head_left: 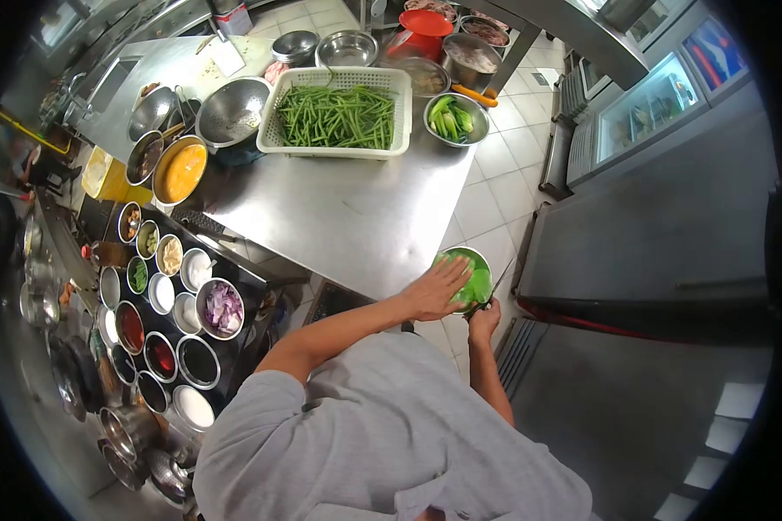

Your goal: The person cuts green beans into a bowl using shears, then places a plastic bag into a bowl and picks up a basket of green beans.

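A metal bowl (487,262) with flat green vegetable pieces (479,286) in it sits at the near right corner of the steel table. My left hand (439,288) lies over the greens, fingers stretched out flat. Beside the bowl, my right hand (484,321) is closed around the dark handle of a knife (503,275). The thin blade points away from me, along the bowl's right side. My fingers partly cover the greens and the rim.
Green beans fill a white plastic basket (274,143) on the steel table (347,213). A bowl of leafy greens (450,120) stands at the right edge. Several seasoning containers, including chopped purple onion (223,308), line the left. A steel fridge (652,252) stands close on my right.
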The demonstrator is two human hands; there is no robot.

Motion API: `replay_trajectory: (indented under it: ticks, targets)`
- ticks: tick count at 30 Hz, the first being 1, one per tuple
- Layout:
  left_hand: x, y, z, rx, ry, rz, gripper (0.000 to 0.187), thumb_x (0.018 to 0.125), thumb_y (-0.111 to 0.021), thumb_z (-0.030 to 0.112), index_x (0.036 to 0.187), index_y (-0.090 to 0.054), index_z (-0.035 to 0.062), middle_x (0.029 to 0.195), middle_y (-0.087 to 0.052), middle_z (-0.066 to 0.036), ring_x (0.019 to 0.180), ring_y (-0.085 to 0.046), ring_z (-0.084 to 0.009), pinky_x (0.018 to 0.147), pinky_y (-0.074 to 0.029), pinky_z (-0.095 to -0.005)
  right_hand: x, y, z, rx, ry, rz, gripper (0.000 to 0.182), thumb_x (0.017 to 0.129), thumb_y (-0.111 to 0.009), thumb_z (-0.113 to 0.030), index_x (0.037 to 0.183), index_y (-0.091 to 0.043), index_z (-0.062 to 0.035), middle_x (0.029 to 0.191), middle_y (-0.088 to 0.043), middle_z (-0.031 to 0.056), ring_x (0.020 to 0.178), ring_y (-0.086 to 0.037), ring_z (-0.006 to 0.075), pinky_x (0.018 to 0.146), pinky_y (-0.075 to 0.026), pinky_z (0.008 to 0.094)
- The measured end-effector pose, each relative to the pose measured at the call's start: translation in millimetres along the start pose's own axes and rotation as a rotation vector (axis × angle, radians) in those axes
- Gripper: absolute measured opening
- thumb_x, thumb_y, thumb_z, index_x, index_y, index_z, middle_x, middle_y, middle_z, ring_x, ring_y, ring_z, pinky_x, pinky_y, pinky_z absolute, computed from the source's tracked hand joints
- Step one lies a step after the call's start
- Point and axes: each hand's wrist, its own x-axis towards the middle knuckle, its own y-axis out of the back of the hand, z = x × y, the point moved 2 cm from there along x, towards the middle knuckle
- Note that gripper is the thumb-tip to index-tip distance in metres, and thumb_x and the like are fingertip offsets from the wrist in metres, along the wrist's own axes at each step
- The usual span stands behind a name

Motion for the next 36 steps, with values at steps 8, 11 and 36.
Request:
replay_trajectory:
  ticks: [8, 11, 36]
  targets:
    - [-58, 80, -137, 0.429, 0.575, 0.541, 0.070, 0.098, -0.056, 0.036, 0.147, -0.041, -0.0114, 0.158, -0.034, -0.030, 0.151, -0.026, -0.0426, 0.124, -0.018, -0.0559, 4, 4, 29, -0.012, 0.063, 0.028, 0.047, 0.083, -0.067, 0.001, 0.128, -0.052, 0.0069, 0.078, -0.067, 0.0123, 0.052, -0.060, 0.0155, 0.045, -0.047, 0.0294]
    - [-61, 59, -143, 0.520, 0.652, 0.485, 0.076, 0.098, -0.056, 0.039, 0.149, -0.034, -0.0145, 0.159, -0.028, -0.034, 0.153, -0.020, -0.0448, 0.125, -0.012, -0.0565, 1, 2, 27, -0.086, 0.030, 0.049, 0.038, 0.087, -0.072, -0.009, 0.122, -0.060, -0.0003, 0.082, -0.072, 0.0154, 0.068, -0.068, 0.0221, 0.062, -0.053, 0.0354]
    - [-165, 79, -88, -0.515, 0.759, 0.719, 0.038, 0.100, -0.057, 0.033, 0.097, -0.060, -0.0046, 0.085, -0.065, -0.026, 0.085, -0.065, -0.0438, 0.079, -0.052, -0.0487, -57, -123, -107, -0.127, 0.571, -0.339, 0.048, 0.083, -0.073, -0.002, 0.126, -0.054, 0.0065, 0.087, -0.070, 0.0135, 0.069, -0.067, 0.0149, 0.052, -0.054, 0.0282]
